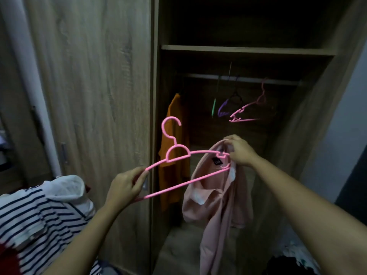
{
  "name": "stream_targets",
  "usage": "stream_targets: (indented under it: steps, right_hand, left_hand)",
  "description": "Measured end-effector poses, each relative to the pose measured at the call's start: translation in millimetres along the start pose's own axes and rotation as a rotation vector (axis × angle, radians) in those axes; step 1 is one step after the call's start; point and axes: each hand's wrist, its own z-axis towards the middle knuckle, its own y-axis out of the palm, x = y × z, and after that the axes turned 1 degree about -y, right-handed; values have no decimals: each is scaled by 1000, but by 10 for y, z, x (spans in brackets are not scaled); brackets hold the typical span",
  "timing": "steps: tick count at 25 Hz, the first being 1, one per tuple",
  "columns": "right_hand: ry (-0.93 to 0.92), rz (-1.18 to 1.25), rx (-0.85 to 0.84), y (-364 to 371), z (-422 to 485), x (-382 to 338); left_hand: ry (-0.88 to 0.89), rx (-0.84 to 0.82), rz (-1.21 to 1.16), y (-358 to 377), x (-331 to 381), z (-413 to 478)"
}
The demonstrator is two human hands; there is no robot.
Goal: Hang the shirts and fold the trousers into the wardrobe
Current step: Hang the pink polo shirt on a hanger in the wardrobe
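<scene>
Hanger [178, 157] left of shirt [216, 195], before wardrobe [238, 49]

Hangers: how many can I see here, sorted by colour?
pink hangers: 2, one held, one hanging
purple hanger: 1
black hanger: 1
green hanger: 1
Total: 5 in view; the orange shirt hides whatever it hangs from.

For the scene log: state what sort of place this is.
Probably a bedroom, at an open wood-grain wardrobe: an orange shirt and empty coloured plastic hangers hang on its rail, and a striped white garment lies at the left.
</scene>
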Motion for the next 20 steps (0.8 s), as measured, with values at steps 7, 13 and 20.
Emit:
stream_targets:
  steps: [7, 13, 20]
  right_hand:
    - [-326, -177, 75, -223, -248, -632]
    - [-329, -320, 339, -434, -414, -496]
    - [-295, -188, 513, -602, -374, -442]
  left_hand:
    - [55, -9, -133, 489, 563, 40]
    - [25, 223, -145, 465, 740, 213]
    - [-86, -26, -18, 1136, 921, -484]
